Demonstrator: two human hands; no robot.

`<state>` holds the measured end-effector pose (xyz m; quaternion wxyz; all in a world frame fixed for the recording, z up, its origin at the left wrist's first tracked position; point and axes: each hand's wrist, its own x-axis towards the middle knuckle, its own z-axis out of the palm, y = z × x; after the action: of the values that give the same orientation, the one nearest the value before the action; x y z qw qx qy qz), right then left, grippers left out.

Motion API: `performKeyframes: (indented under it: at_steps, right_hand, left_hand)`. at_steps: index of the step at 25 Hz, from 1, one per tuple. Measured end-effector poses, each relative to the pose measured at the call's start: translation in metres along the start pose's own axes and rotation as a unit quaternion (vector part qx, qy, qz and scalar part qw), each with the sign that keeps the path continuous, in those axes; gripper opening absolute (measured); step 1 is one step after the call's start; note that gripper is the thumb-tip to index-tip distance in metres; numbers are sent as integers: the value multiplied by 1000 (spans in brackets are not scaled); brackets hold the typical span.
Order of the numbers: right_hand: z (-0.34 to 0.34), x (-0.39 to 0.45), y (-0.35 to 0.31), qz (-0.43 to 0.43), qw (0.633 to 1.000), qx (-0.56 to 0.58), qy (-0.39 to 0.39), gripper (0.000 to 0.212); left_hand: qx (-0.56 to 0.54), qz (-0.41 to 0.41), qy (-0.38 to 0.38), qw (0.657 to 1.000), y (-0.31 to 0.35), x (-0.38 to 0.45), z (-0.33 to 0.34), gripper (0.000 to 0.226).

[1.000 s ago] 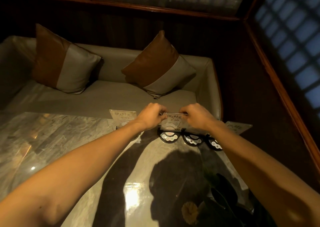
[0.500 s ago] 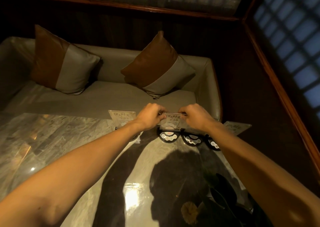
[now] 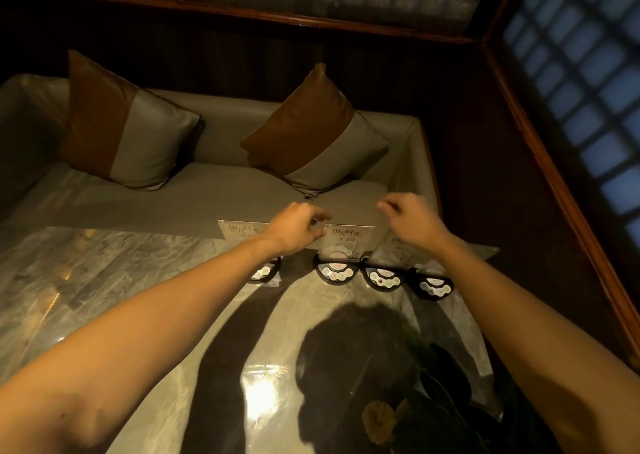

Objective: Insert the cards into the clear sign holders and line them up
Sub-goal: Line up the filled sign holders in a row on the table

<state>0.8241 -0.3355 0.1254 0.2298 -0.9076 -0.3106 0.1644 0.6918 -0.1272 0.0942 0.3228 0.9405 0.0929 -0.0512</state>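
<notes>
A: At the far edge of the marble tabletop (image 3: 104,280), what is the layout of the sign holders?

B: Three clear sign holders stand in a row. The centre sign holder (image 3: 349,242) is upright with a printed card inside it. The left sign holder (image 3: 239,233) also carries a card and is partly hidden by the left wrist. The right sign holder (image 3: 398,245) sits behind the right forearm; whether it holds a card cannot be told.

A: State of the hands?

B: The left hand (image 3: 296,228) hovers just left of the centre sign holder, fingers curled with thumb and forefinger close together but clamped on nothing. The right hand (image 3: 414,219) hovers above and to the right of it, fingers loosely curled, gripping nothing. Neither hand touches the centre sign holder.

A: Adjacent items?

B: Four black half-round call-button units (image 3: 336,271) lie in a row just near of the holders. A potted plant with a yellow flower (image 3: 379,420) occupies the near right. A sofa (image 3: 207,197) with two cushions (image 3: 311,131) lies beyond the tabletop.
</notes>
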Motion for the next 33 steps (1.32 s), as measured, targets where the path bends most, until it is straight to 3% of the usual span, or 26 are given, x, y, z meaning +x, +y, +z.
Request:
performKeyframes:
  at_steps: [6,11,16,22,30,33]
  right_hand:
    - [-28,-5,-5,50,992,75,92,26]
    - [10,-5,-62,-59,998,-10,26,36]
    - [74,-2,-129,-161,976,-138,-40,46]
    - [109,14,-155,-132,978,-137,-90,20]
    - [84,19,-130,-119,976,-157,-88,14]
    - [77,17,-116,-100,979,-152,-89,21]
  left_hand:
    - [33,-41,14,999,-23,-22,-45,51]
    - [47,-109,-25,993,-52,-51,-62,62]
    - [70,-124,10,990,-89,-73,-67,43]
    - [57,-110,54,991,-104,-76,-61,24]
    - [24,-69,49,996,-82,-61,-46,21]
    - [32,-63,38,997,-72,-54,-39,20]
